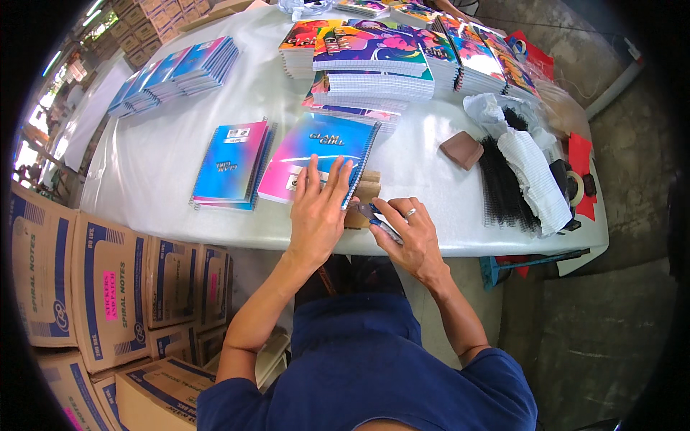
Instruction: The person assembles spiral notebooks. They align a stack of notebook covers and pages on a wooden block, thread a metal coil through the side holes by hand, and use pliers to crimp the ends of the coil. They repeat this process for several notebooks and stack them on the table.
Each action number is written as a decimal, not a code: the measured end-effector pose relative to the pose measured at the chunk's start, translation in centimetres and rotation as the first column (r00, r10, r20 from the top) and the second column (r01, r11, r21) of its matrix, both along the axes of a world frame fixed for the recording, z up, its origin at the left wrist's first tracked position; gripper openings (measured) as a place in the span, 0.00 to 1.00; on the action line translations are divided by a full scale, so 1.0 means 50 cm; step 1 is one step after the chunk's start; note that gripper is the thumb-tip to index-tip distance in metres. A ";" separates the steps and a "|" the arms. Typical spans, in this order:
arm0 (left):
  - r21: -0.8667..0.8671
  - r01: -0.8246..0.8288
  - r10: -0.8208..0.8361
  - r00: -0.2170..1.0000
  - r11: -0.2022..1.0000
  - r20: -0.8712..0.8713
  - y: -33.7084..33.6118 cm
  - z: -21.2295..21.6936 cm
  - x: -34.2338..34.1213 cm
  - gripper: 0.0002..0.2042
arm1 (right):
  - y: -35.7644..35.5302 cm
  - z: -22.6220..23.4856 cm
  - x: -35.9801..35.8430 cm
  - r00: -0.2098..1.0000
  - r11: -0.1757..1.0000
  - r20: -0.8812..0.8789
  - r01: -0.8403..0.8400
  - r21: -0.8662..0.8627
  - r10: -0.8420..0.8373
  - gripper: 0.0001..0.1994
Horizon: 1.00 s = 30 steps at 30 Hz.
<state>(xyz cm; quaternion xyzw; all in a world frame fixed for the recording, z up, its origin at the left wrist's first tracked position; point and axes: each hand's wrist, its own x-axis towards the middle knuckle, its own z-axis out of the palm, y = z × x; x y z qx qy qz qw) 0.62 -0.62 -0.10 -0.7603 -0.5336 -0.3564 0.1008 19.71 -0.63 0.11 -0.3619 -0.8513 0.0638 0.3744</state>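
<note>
A blue and pink spiral notebook (309,144) lies tilted in front of me, its wire coil along the right edge. My left hand (318,197) rests flat on its cover, fingers stretched out. My right hand (410,233) grips a pair of pliers (387,228) with dark jaws and blue handles. Their jaws are at the lower end of the notebook's coil; whether they touch the wire I cannot tell. Under and beside that corner sits a brown cardboard block (369,188). To the left lies a small stack of similar notebooks (228,165).
Colourful notebook stacks (374,54) stand at the back of the white-covered table (172,194); more blue notebooks (190,68) lie back left. A brown folded piece (461,150), black netting (496,183), white cloth (532,179) and a tape roll (575,188) lie right. Cartons (111,287) fill the lower left.
</note>
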 end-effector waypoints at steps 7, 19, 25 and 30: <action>-0.022 0.006 -0.005 0.999 1.000 0.053 -0.004 0.008 -0.005 0.34 | 0.011 0.006 -0.011 0.996 0.999 -0.075 -0.043 0.011 0.044 0.21; 0.055 -0.023 0.029 0.993 0.998 -0.115 0.000 0.025 -0.056 0.27 | 0.047 0.068 0.011 0.945 0.556 -0.272 -0.328 -0.763 0.183 0.14; 0.115 -0.249 0.225 0.957 0.962 0.184 0.073 0.134 -0.256 0.30 | 0.179 -0.019 0.080 0.977 0.938 0.036 0.210 -0.274 -0.208 0.14; -0.280 -0.026 0.076 0.982 0.960 0.171 0.053 0.006 -0.395 0.31 | 0.281 -0.112 0.158 0.941 0.963 0.211 0.246 0.112 -0.265 0.14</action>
